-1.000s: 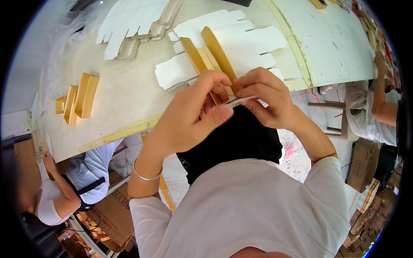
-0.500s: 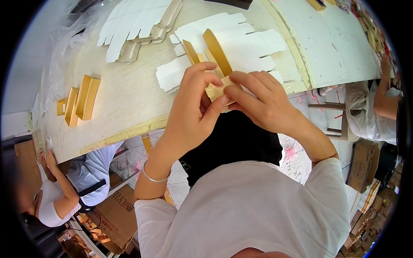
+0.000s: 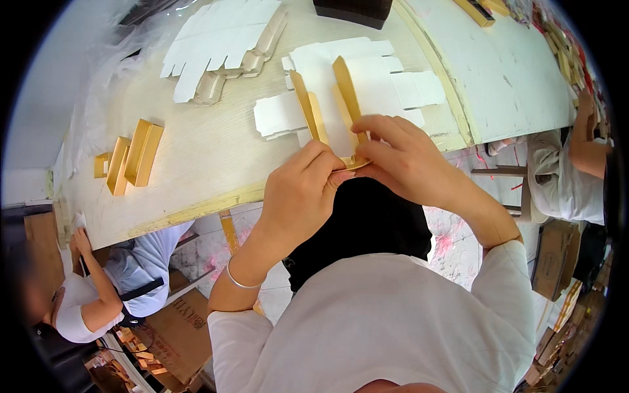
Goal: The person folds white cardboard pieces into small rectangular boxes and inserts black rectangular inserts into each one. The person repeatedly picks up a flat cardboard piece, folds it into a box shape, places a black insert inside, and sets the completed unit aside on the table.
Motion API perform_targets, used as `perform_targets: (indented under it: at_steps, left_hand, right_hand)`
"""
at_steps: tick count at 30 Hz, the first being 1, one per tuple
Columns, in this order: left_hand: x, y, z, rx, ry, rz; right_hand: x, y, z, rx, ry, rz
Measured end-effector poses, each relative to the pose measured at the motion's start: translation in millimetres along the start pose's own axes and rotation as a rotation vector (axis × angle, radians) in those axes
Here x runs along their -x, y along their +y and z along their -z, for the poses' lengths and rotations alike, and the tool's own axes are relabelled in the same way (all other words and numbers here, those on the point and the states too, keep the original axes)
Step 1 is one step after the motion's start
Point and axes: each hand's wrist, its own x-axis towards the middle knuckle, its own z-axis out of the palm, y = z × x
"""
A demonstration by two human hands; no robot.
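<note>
At the counter's (image 3: 213, 147) near edge, the left hand (image 3: 298, 190) and right hand (image 3: 413, 160) pinch the near end of an open gold carton (image 3: 347, 92), whose thin-looking walls could crease if pulled unevenly

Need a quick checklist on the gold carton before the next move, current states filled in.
1. Left hand gripping gold carton at near end: ok.
2. Right hand on it too: ok.
3. Both long walls raised: ok.
4. Walls joined at far end: not ok, gap between them.
5. Near end fully folded: cannot tell, fingers cover it.
6. Gold boxes at left apart from hands: ok.
</note>
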Motion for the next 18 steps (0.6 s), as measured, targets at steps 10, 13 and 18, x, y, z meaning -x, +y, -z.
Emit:
perform_targets:
  at_steps: [10, 13, 18]
  left_hand:
    - [-10.5, -0.8, 37.8, -0.168, -0.199, -0.208]
    - [-24.0, -12.5, 62.4, -0.237, -0.275, -0.333]
    - [-28.8, 9.6, 60.6, -0.548, -0.034, -0.266]
  right_hand:
    - [-5.6, 14.6, 38.1, 0.033, -0.143, 0.026]
    - [-3.4, 41.7, 59.7, 0.324, -0.048, 0.041]
    - [5.2, 13.2, 39.4, 0.365, -0.015, 0.010]
